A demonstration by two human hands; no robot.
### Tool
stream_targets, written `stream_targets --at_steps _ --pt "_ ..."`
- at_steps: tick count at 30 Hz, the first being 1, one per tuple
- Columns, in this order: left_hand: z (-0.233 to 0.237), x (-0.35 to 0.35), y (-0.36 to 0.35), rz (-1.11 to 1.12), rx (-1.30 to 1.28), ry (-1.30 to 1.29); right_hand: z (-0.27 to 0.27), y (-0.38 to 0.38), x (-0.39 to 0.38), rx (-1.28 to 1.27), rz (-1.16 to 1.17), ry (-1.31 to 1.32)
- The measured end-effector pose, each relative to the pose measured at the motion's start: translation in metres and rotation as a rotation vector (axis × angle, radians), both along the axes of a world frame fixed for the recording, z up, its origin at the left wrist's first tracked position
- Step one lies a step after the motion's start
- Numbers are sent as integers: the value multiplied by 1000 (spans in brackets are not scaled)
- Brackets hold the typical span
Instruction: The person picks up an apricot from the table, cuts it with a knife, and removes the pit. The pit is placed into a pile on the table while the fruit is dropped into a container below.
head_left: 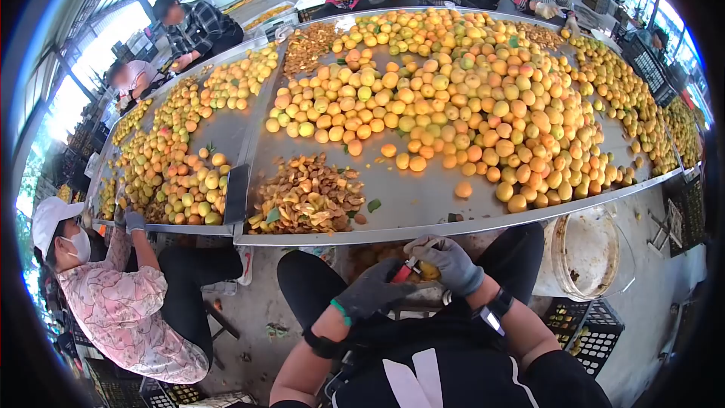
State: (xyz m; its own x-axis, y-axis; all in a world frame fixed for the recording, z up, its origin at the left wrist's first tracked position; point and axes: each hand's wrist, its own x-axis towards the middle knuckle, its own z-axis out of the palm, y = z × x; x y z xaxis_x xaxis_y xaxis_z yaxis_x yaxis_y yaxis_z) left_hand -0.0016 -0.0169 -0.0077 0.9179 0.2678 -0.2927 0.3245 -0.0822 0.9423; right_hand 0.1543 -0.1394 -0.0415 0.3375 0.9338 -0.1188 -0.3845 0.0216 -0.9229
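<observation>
In a dark glove with a green cuff, my left hand point(374, 287) is closed on a small red-handled tool point(403, 270), whose working end is hard to make out. My right hand point(451, 264), in a grey glove, grips a yellow apricot point(428, 270) right beside the tool. Both hands meet above my lap, just below the metal table's front edge point(377, 236). Beyond them on the table lies a heap of cut apricot pieces point(308, 198), with a large mound of whole apricots point(498, 117) behind and to the right.
A worn white bucket point(585, 253) stands on the floor at right, near a black crate point(581, 332). To the left sits a co-worker point(124, 291) in a pink patterned top and white cap. Other people sit around the table's far side. A raised metal divider point(237, 195) splits the table.
</observation>
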Motion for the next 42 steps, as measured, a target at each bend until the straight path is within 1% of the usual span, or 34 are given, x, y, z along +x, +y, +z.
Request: stream_targets --at_steps 1,3,4,6,7,9,10,12,13,15,16,18,19,21,22,24,25,27,31,33,34,36,40,42 --pt "-2 0 1 -8 -3 -1 -2 -2 -1 -3 -8 -1" --pt "-7 -2 1 156 -615 143 -6 -4 -7 -24 1 419" --pt "-11 -1 1 156 -615 145 -5 -2 -9 -24 0 421" --pt "-16 1 -3 304 -526 -9 2 -3 -15 71 -56 912" --pt "-14 1 -2 302 -526 -9 6 -5 -16 72 -57 912" --pt "-7 1 -2 216 511 -211 13 -12 -18 44 -31 785" --pt "-5 1 -4 214 510 -212 16 -15 -19 44 -33 785" --pt "-5 0 -10 261 742 -159 20 -22 -21 -8 -57 699" --pt "-9 -1 -12 259 740 -155 18 -23 -23 -10 -59 703" --pt "-18 -2 -14 200 1094 -213 15 -24 -27 21 -11 654" --pt "-20 -4 -17 198 1093 -209 16 -24 -29 19 -12 657" --pt "-22 -5 -20 212 1230 -265 22 -22 -32 -9 -106 634" --pt "-22 -6 -22 214 1229 -261 20 -24 -32 -12 -103 636" --pt "-19 -6 -24 171 1043 -203 12 -26 -29 81 -45 738" --pt "-17 -6 -24 174 1045 -200 11 -26 -30 80 -41 740" --pt "-10 -6 -22 118 874 -100 10 -27 -34 231 -7 606" --pt "-6 -6 -22 118 873 -97 13 -29 -33 229 -6 608" --pt "1 -7 -21 83 725 -92 21 -33 -30 62 20 636" --pt "6 -6 -27 60 743 -44 21 -36 -28 55 59 595" --pt "-4 -7 -32 95 910 -42 20 -34 -32 19 -31 574" --pt "-8 -8 -35 96 910 -39 22 -33 -35 18 -28 577" --pt "-14 -9 -40 127 970 -66 30 -31 -40 81 -130 669" --pt "-15 -8 -46 171 945 -133 30 -33 -46 132 -175 623" --pt "-8 -7 -48 134 815 -29 33 -35 -47 147 -173 672"
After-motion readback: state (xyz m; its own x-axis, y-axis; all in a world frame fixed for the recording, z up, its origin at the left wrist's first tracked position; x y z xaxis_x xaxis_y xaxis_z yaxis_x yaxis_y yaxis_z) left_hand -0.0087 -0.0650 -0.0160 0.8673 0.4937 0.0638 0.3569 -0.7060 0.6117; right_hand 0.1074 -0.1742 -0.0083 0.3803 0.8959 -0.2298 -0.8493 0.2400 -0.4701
